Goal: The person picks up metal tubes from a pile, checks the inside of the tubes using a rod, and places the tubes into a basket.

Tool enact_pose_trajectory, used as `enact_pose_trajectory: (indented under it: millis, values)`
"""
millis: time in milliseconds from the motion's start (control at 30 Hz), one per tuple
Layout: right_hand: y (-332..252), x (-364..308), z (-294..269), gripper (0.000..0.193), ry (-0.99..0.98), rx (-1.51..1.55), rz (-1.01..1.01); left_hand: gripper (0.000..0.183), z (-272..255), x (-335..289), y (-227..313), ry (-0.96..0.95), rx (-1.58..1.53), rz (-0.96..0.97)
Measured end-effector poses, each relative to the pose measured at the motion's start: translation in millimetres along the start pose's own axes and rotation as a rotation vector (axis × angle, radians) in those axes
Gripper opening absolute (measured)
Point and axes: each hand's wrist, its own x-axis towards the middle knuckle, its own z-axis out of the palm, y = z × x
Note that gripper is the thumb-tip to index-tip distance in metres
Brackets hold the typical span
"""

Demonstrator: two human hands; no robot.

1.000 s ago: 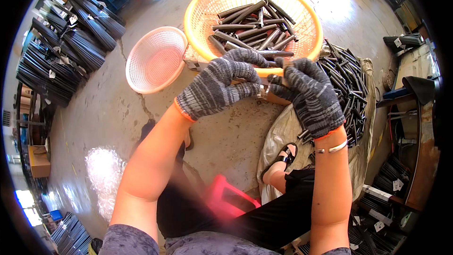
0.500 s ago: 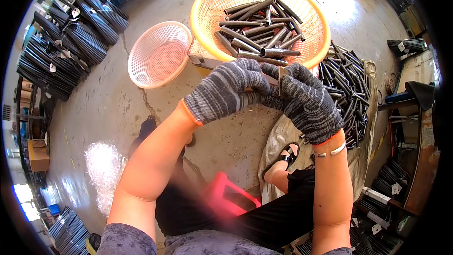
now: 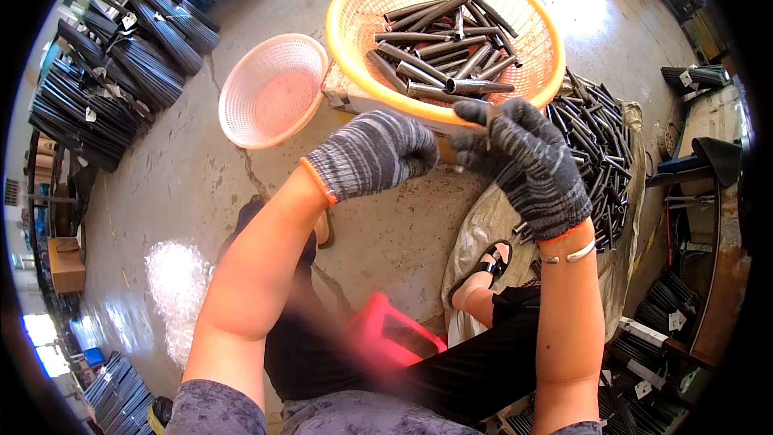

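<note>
Both my hands wear grey and black striped knit gloves with orange cuffs. My left hand [image 3: 377,153] is closed in front of the orange basket; what its fingers hold, if anything, is hidden. My right hand [image 3: 527,163], just right of it, pinches a small flat metal piece [image 3: 490,118] that sticks up between the fingers; its kind is not clear. The two hands are a little apart. Directly beyond them stands the orange plastic basket [image 3: 341,56], with short dark metal tubes [image 3: 451,55] lying in it.
A smaller pink basket [image 3: 274,90] is at the left. To the right, a heap of dark tubes [image 3: 600,157] lies on a sheet [image 3: 475,246]. A pink plastic stool [image 3: 394,326] is below me. Bundled long rods [image 3: 129,64] stand far left.
My hands were together around the metal piece and have moved apart. My left hand has drawn slightly left, while the piece stays in my right hand.
</note>
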Motion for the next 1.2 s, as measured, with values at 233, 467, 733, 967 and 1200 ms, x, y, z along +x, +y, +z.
enact_pose_trajectory:
  millis: [233, 467, 733, 967, 1200]
  values:
    - [-12.5, 2.0, -10.4, 0.021, 0.341, -0.086, -0.046, 0.011, 19.0, -4.3, -25.5, 0.103, 0.318, 0.1]
    - [-8.4, -0.9, -12.2, 0.02, 0.334, -0.09, -0.015, 0.015, 5.4, -5.1, -15.7, 0.231, 0.282, 0.111]
    - [-5.9, 4.3, -18.0, 0.019, 0.315, -0.076, -0.017, 0.044, 11.7, -3.6, -21.9, 0.221, 0.405, 0.045]
    - [-5.0, 4.4, -17.7, 0.018, 0.304, -0.057, -0.008, 0.041, 7.6, -4.7, -12.1, 0.171, 0.386, -0.053]
    - [-3.7, 6.1, -22.7, 0.013, 0.255, -0.025, -0.02, 0.039, 12.0, -4.2, -18.6, 0.126, 0.422, -0.042]
